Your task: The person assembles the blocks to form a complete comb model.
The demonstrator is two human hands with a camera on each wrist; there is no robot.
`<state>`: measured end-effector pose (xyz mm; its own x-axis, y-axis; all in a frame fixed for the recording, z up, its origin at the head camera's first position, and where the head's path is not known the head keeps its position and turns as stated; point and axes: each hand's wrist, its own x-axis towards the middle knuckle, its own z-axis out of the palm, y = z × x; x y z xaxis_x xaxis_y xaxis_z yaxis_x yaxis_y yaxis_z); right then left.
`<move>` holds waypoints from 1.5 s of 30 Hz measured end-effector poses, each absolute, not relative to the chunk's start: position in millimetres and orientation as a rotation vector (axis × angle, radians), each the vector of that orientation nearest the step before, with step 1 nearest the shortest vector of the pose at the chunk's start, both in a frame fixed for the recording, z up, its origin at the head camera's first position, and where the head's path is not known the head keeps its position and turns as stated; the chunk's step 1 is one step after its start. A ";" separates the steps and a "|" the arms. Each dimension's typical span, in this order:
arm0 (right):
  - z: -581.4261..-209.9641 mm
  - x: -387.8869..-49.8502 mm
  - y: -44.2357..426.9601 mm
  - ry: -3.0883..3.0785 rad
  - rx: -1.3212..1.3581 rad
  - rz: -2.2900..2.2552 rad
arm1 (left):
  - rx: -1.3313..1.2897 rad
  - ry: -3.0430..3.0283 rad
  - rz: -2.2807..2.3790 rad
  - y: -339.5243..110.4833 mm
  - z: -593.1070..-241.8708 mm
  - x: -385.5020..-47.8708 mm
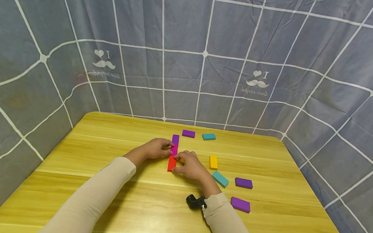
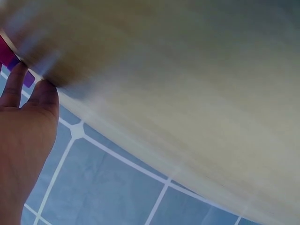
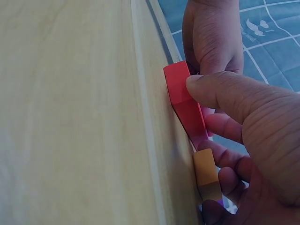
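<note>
On the table, a purple block [image 1: 175, 139], a magenta block [image 1: 173, 150] and a red block [image 1: 172, 164] lie end to end in a narrow row. My left hand [image 1: 156, 148] is at the row's left side, its thumb and index fingertip touching around the magenta block. My right hand [image 1: 190, 165] pinches the red block [image 3: 185, 91] from the right, thumb near its close end and index finger toward the magenta. Beside the right hand's other fingers stands an orange-yellow block [image 3: 206, 171], partly hidden in the head view. Left fingertips show beside purple [image 2: 29, 79] in the left wrist view.
Rightward lie a yellow block [image 1: 213, 162], a teal block [image 1: 220, 179] and two purple blocks [image 1: 243, 183]. Behind the row are another purple block [image 1: 188, 133] and a teal one [image 1: 209, 136]. A black device [image 1: 195, 202] is at my right wrist. Gridded curtains [image 1: 183, 70] surround the table.
</note>
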<state>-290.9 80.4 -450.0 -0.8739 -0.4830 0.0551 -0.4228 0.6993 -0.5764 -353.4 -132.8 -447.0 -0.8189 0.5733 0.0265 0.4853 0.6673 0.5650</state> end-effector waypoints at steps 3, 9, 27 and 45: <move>-450.6 -292.2 81.0 2.798 -0.744 -0.906 | 0.858 2.720 0.868 -132.6 -446.7 -352.7; -451.8 -294.2 82.9 2.788 -0.741 -0.902 | 0.805 2.694 0.908 -133.5 -445.1 -348.5; -452.7 -298.7 86.9 2.763 -0.747 -0.952 | 0.795 2.636 0.826 -131.7 -432.1 -321.9; -442.2 -304.8 97.9 2.728 -0.675 -1.172 | 0.746 2.657 0.841 -130.1 -429.9 -321.6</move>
<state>-304.8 97.9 -442.2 -0.8973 -0.4334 0.0834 -0.3588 0.6064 -0.7096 -321.6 -130.1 -429.9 -0.8357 0.5425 -0.0851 0.3946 0.7011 0.5940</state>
